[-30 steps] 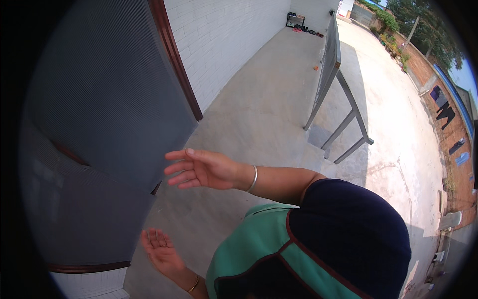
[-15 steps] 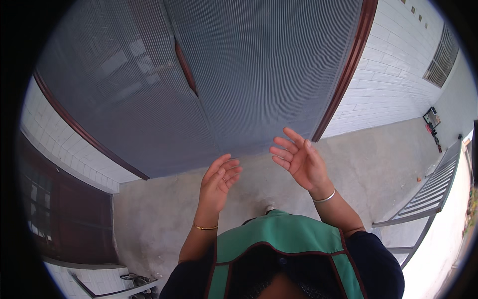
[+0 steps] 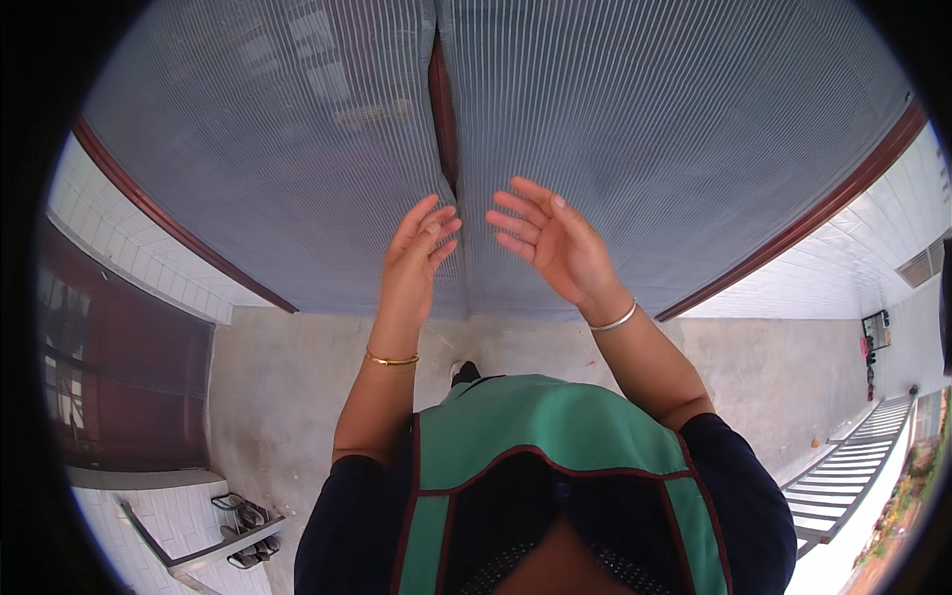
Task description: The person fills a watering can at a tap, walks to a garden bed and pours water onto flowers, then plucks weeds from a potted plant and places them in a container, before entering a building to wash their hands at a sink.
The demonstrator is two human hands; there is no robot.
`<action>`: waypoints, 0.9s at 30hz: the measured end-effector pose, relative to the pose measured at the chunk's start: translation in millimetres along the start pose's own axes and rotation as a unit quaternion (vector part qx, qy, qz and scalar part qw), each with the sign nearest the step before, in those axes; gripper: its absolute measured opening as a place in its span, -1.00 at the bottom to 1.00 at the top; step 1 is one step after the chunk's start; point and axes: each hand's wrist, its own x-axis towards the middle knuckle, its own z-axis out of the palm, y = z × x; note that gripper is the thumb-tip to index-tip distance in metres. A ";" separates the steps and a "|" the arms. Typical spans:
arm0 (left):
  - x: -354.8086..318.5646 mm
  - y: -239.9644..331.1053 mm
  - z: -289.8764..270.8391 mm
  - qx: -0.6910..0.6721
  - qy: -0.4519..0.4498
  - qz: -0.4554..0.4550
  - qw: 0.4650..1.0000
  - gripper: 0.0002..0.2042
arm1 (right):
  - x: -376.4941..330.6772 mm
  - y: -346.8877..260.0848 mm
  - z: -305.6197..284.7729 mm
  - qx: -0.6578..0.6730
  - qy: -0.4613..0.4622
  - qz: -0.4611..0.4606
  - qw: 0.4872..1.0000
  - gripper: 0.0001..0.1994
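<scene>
Both of my hands are raised in front of a ribbed, see-through door curtain that hangs in two panels. My left hand is just left of the gap between the panels, fingers stretched out and nothing in them. To the right of that gap, my right hand is spread with its palm turned inward, also holding nothing. Whether any fingertip touches the curtain I cannot tell. A gold bracelet circles my left wrist and a silver bangle my right.
Dark red door frame edges run down both sides of the curtain. A brown door stands at the left, with shoes on a rack below it. A metal railing and a small shoe shelf lie to the right, on concrete floor.
The curtain now fills more of the view, and its central gap has shifted right, nearer my hands. Both hands have risen higher in the picture, still with fingers apart.
</scene>
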 end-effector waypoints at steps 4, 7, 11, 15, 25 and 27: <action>113.6 -20.5 -13.0 0.044 0.027 -0.025 0.998 -0.55 | 55.4 -0.6 -11.1 -0.025 0.033 0.006 0.999 -0.49; 175.1 -43.8 -13.9 0.095 0.037 0.007 0.995 -0.57 | 87.5 -3.4 -22.5 -0.018 0.059 -0.012 0.998 -0.49; 195.6 -60.3 17.1 0.017 -0.021 -0.046 0.999 -0.62 | 111.3 -2.9 -51.8 -0.013 0.100 0.001 0.995 -0.49; 207.3 -95.6 35.1 -0.222 -0.115 -0.153 0.956 -0.64 | 151.6 -13.6 -65.7 0.014 0.066 0.004 0.998 -0.48; 315.7 -81.6 160.1 -0.291 -0.204 -0.109 0.928 -0.61 | 174.1 -143.4 -155.2 -0.091 0.216 -0.233 0.944 -0.43; 334.8 -81.8 186.7 -0.326 -0.250 -0.131 0.902 -0.60 | 163.6 -174.6 -172.1 -0.123 0.248 -0.273 0.921 -0.45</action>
